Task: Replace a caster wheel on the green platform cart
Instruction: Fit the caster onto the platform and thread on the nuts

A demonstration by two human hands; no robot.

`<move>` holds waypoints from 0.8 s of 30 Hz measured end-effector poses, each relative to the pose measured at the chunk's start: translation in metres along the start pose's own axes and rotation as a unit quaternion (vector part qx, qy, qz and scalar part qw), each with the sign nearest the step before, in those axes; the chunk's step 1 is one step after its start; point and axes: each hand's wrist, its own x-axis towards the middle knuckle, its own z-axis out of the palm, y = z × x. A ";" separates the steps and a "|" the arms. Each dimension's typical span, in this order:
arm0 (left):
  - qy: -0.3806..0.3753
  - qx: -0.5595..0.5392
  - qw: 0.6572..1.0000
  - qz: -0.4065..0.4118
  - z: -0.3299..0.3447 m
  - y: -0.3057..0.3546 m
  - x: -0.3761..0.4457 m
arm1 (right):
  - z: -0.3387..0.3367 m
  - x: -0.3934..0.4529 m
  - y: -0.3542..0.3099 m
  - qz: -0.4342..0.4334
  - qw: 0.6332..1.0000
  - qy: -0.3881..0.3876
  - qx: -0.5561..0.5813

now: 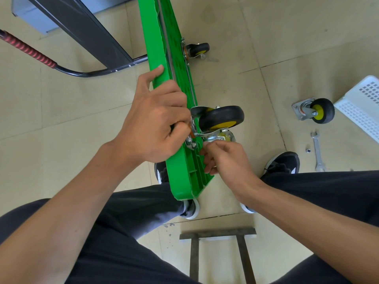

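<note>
Head view: caster wheel (221, 117) sits between left hand (151, 128) and right hand (227, 158).

Beige tiled floor (266, 37) w/ dark grout lines is seen in even light, a dark metal frame (86, 27) at upper left & a rusty stool frame (217, 234) at btm.

No readable text, no labels or brands, wrench (317, 152) markings perhaps too small
</note>
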 end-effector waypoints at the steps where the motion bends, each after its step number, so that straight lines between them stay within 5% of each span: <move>1: -0.001 0.002 1.000 0.000 0.000 0.000 0.000 | 0.000 0.000 0.000 -0.009 1.000 0.000 0.006; 24: 0.008 -0.006 1.000 0.002 0.000 -0.001 0.000 | 0.002 0.019 0.016 -0.210 0.969 -0.012 -0.132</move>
